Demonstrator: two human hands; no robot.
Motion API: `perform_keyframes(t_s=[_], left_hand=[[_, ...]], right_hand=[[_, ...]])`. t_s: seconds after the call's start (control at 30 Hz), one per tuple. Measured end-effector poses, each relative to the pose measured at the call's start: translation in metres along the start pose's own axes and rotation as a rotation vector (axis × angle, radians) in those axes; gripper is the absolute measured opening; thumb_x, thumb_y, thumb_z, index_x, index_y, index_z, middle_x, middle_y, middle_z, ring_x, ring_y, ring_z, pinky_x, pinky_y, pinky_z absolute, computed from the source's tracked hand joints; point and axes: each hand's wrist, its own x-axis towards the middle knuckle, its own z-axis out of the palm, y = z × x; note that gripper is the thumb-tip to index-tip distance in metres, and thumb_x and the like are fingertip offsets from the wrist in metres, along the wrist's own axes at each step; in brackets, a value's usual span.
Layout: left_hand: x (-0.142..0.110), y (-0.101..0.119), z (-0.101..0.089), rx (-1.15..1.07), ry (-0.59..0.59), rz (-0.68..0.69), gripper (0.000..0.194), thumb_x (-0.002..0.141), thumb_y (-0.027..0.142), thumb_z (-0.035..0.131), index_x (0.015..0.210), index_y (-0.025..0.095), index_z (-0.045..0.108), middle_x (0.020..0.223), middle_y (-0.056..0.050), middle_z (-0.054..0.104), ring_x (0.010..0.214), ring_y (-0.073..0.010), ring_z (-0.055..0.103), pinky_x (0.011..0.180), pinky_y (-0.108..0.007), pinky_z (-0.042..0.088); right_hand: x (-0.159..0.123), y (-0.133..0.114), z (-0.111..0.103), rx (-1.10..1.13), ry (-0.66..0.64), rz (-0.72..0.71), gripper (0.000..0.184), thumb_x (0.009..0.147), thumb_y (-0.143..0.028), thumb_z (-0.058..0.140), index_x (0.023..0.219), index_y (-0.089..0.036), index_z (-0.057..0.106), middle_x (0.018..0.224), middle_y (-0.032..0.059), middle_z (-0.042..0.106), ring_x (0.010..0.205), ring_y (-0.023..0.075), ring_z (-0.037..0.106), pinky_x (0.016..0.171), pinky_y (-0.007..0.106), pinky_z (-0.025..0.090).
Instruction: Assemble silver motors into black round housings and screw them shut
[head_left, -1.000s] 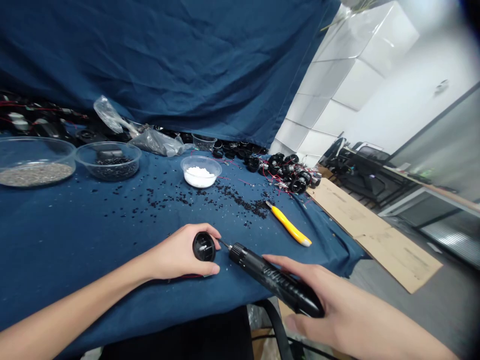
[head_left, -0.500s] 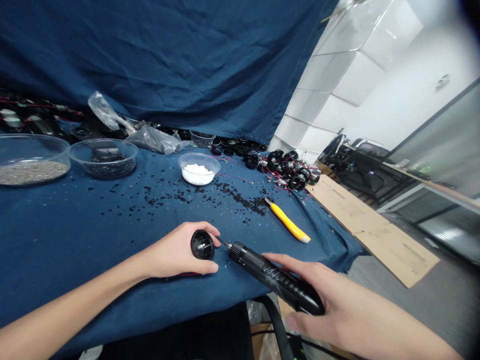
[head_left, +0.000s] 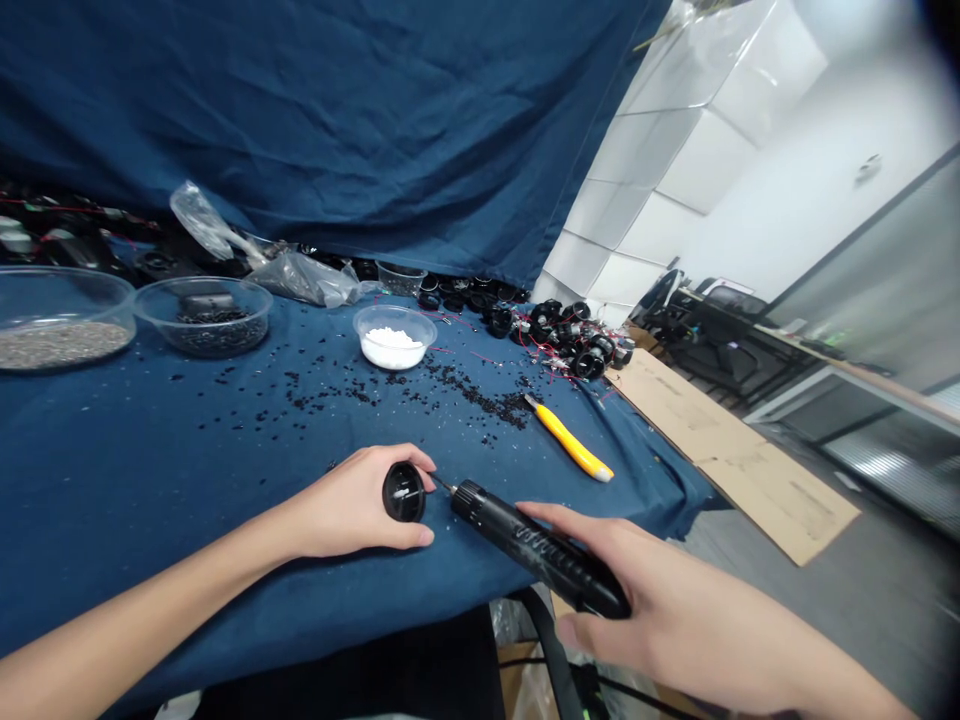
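My left hand (head_left: 352, 505) is wrapped round a small round black part (head_left: 403, 492), holding it on the blue cloth near the table's front edge. My right hand (head_left: 660, 600) grips a black electric screwdriver (head_left: 536, 548) by its rear end, with the index finger lying along the body. The screwdriver's thin bit points left and touches the side of the round part. A black cable hangs from the tool below the table edge.
The table's blue cloth (head_left: 150, 450) is strewn with small black bits. At the back stand two clear bowls (head_left: 206, 315), a small tub of white pieces (head_left: 394, 337), plastic bags and a pile of black wired parts (head_left: 570, 335). A yellow knife (head_left: 568, 451) lies right of centre.
Both hands and the screwdriver keep their grip and pose; the view has shifted slightly, so everything sits a little further left and higher.
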Motion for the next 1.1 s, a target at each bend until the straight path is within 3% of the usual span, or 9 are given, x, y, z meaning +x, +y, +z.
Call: perform_keyframes(t_s=[0.13, 0.4, 0.53, 0.77, 0.93, 1.1], left_hand=[[-0.002, -0.003, -0.001, -0.001, -0.017, 0.036, 0.048, 0.064, 0.038, 0.078, 0.105, 0.022, 0.059, 0.106, -0.002, 0.069, 0.098, -0.0255, 0.064, 0.089, -0.036, 0.047], [-0.007, 0.006, -0.01, 0.048, 0.018, 0.094, 0.065, 0.068, 0.033, 0.074, 0.123, 0.026, 0.04, 0.102, -0.001, 0.065, 0.092, -0.0223, 0.062, 0.086, -0.034, 0.044], [-0.007, 0.008, -0.008, 0.083, -0.007, 0.172, 0.067, 0.068, 0.029, 0.073, 0.126, 0.027, 0.039, 0.103, 0.001, 0.065, 0.09, -0.019, 0.062, 0.082, -0.029, 0.044], [-0.007, 0.007, 0.0, 0.101, 0.056, 0.2, 0.055, 0.071, 0.028, 0.067, 0.122, 0.027, 0.046, 0.102, 0.001, 0.065, 0.09, -0.0189, 0.063, 0.085, -0.027, 0.046], [-0.006, -0.001, 0.0, 0.199, 0.003, 0.242, 0.06, 0.074, 0.027, 0.066, 0.127, 0.029, 0.04, 0.105, 0.002, 0.064, 0.092, -0.0187, 0.063, 0.083, -0.025, 0.045], [-0.005, -0.011, 0.002, 0.259, 0.05, 0.308, 0.062, 0.076, 0.026, 0.067, 0.129, 0.034, 0.035, 0.105, 0.005, 0.063, 0.092, -0.0168, 0.063, 0.081, -0.023, 0.043]], right_hand=[[-0.001, -0.004, -0.002, -0.01, 0.016, -0.002, 0.074, 0.078, -0.042, 0.068, 0.145, -0.032, 0.039, 0.137, 0.0049, 0.053, 0.125, 0.0298, 0.05, 0.103, 0.04, 0.042], [-0.017, 0.002, -0.004, 0.004, 0.041, -0.012, 0.075, 0.075, -0.037, 0.071, 0.144, -0.033, 0.041, 0.139, 0.0022, 0.053, 0.122, 0.0306, 0.054, 0.1, 0.036, 0.048], [-0.026, 0.005, -0.005, 0.009, 0.022, -0.013, 0.074, 0.071, -0.032, 0.073, 0.14, -0.035, 0.047, 0.135, 0.0008, 0.057, 0.118, 0.0322, 0.057, 0.096, 0.036, 0.05], [-0.022, -0.005, -0.005, -0.017, 0.037, -0.072, 0.077, 0.065, -0.019, 0.069, 0.137, -0.038, 0.05, 0.123, -0.0026, 0.066, 0.101, 0.0287, 0.065, 0.085, 0.031, 0.055], [-0.017, -0.009, -0.005, -0.053, 0.045, -0.084, 0.077, 0.066, -0.019, 0.067, 0.139, -0.036, 0.049, 0.122, -0.0011, 0.066, 0.1, 0.0267, 0.065, 0.085, 0.03, 0.054], [-0.016, -0.017, -0.005, -0.065, 0.035, -0.054, 0.078, 0.064, -0.018, 0.067, 0.138, -0.036, 0.05, 0.121, -0.002, 0.067, 0.101, 0.0266, 0.065, 0.085, 0.03, 0.054]])
